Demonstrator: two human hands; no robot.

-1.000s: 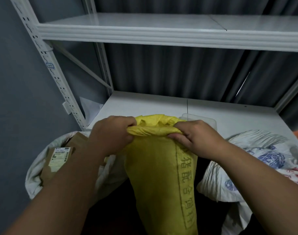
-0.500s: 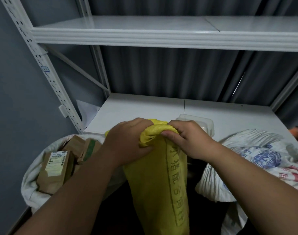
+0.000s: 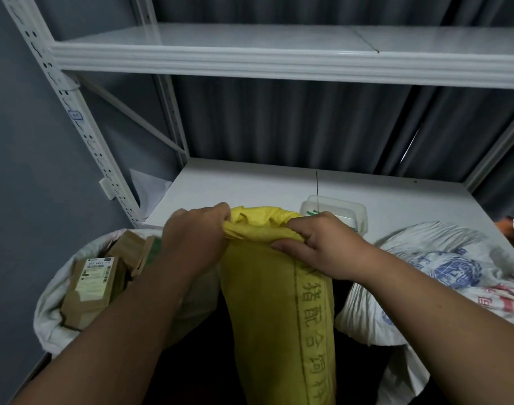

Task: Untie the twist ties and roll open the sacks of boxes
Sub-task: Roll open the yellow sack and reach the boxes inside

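In the head view, a yellow sack (image 3: 276, 302) of woven plastic stands in the middle, between the two forearms. Its surface is matte with a fine weave, and a column of dark printed characters runs down its right side. The sack is tall and narrow; its long axis is nearly upright, and its mouth points up and a little away from the person, toward the lower shelf (image 3: 249, 185). The top edge is folded into a thick, wrinkled roll.

The left hand (image 3: 195, 244) comes in from the lower left, the back of the hand facing the camera, and its curled fingers grip the left end of the roll. The right hand (image 3: 322, 247) comes in from the lower right; its thumb and curled fingers pinch the right end of the roll. Both wrists are bent slightly inward.

To the left is a white sack (image 3: 51, 317), soft and crumpled, open at the top, with brown cardboard boxes (image 3: 89, 290) inside; one box carries a pale label. To the right lies another white sack with blue and red print (image 3: 442, 273), creased. Behind the right hand, a clear plastic container (image 3: 337, 209) sits on the smooth white lower shelf. The rack is of white metal, with a perforated post (image 3: 74, 112).
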